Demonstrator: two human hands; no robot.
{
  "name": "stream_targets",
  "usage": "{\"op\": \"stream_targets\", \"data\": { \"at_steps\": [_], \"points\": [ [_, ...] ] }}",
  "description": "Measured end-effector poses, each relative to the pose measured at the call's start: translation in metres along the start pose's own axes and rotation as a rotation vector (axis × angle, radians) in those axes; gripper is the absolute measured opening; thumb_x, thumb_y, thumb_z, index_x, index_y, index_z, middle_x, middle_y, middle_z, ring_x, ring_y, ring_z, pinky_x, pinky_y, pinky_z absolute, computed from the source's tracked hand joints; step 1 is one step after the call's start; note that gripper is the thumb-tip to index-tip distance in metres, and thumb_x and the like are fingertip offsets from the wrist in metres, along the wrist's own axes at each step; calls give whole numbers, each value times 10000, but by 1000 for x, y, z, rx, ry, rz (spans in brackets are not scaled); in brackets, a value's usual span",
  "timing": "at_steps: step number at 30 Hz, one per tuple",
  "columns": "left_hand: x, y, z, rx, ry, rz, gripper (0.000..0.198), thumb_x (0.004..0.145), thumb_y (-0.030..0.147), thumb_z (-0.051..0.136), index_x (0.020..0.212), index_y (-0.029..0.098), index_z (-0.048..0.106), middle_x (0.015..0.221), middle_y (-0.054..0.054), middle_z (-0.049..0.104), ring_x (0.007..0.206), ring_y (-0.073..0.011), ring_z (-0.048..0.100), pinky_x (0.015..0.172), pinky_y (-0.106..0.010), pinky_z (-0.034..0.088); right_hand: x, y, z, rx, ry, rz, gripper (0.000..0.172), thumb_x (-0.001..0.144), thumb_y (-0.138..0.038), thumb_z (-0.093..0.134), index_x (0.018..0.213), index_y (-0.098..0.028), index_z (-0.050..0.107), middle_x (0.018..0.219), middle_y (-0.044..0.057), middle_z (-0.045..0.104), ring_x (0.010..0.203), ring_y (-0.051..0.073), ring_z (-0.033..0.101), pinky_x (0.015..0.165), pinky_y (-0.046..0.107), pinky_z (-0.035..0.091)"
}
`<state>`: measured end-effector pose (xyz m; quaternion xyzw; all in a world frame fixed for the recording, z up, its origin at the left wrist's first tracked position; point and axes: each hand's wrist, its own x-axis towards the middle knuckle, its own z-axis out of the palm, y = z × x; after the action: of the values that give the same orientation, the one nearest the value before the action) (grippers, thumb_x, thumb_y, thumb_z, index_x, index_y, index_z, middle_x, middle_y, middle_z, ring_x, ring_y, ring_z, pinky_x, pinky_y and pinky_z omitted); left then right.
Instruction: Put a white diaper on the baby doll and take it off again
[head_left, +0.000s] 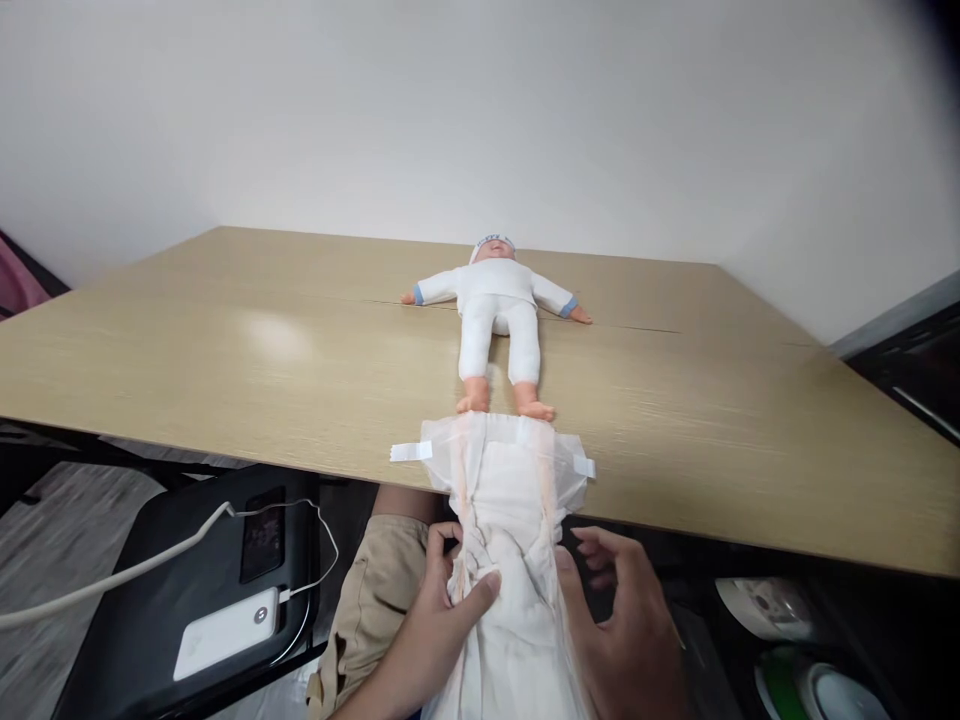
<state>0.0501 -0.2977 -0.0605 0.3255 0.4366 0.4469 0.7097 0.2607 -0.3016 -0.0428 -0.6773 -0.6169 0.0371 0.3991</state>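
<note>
The left hand (448, 610) grips the diaper (516, 560) at its left edge, thumb on top; the right hand (624, 622), thumb at the right edge, gapes wide, fingers half-curled.

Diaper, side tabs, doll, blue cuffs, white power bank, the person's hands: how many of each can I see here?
Diaper: 1
Side tabs: 2
Doll: 1
Blue cuffs: 2
White power bank: 1
Person's hands (left hand, right hand): 2
Total: 9

Left hand (448, 612) on white diaper (514, 480)
</note>
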Motion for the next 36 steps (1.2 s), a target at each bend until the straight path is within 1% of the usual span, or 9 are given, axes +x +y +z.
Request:
{"op": "stream_targets", "data": {
  "at_steps": [2,6,13,15,18,21,24,30,36],
  "points": [
    [2,-1,1,7,-18,1,571,982,561,873,1265,282,463,1371,-117,761,1223,-258,748,1085,-413,578,16,-9,0,-36,79,-175,319,1123,-526,662,1235,-229,695,1129,107,774,976,280,749,844,413,644],
    [4,-3,4,24,-35,37,561,1024,564,827,1303,295,421,1454,-123,717,1257,-248,736,1120,-410,560,53,-31,11,-45,-72,-410,349,1164,-366,605,1476,-218,651,1439,158,732,1386,333,680,1167,528,579],
    [-13,16,-16,416,-183,27,568,1109,485,711,1524,306,368,1533,-146,671,1397,-266,666,1222,-440,494,80,-35,61,-169,-440,-436,594,1206,-438,459,1762,-230,500,1858,137,412,1733,376,350,1377,657,375],
    [-17,35,-30,647,-190,118,446,1126,451,678,1505,293,506,1444,-129,720,1352,-281,676,1191,-448,511,80,-31,69,-217,-441,-432,605,1204,-441,453,1778,-250,487,1867,129,400,1738,386,339,1385,686,338],
    [-7,75,-50,935,-116,495,198,1149,355,620,1304,264,702,1291,-108,775,1246,-287,696,1119,-444,532,79,-29,71,-248,-431,-436,607,1204,-459,459,1772,-249,504,1875,129,384,1744,391,319,1396,681,309],
    [31,123,-62,1124,-92,862,158,1128,256,626,1250,249,725,1233,-95,797,1190,-278,705,1073,-422,536,78,-32,70,-272,-429,-421,597,1211,-468,447,1763,-252,519,1870,128,395,1737,402,325,1399,709,262],
    [96,163,-63,1337,-123,1039,291,1130,198,577,1394,223,697,1403,-127,759,1321,-301,657,1177,-475,503,77,-34,70,-280,-419,-403,591,1209,-476,459,1767,-285,512,1859,117,419,1728,406,337,1394,743,223],
    [212,191,-35,1848,-395,1013,961,901,-33,656,1780,260,400,1891,-202,308,1711,-420,347,1325,-606,380,76,-35,72,-286,-419,-374,595,1192,-456,500,1768,-311,510,1854,97,433,1724,426,324,1383,778,199],
    [245,192,-11,2031,-732,1065,1284,732,-59,805,1834,354,291,1955,-139,158,1783,-412,224,1373,-565,334,75,-37,71,-288,-441,-350,610,1182,-474,518,1774,-326,497,1871,78,404,1728,430,316,1389,785,178]
  ]
}}
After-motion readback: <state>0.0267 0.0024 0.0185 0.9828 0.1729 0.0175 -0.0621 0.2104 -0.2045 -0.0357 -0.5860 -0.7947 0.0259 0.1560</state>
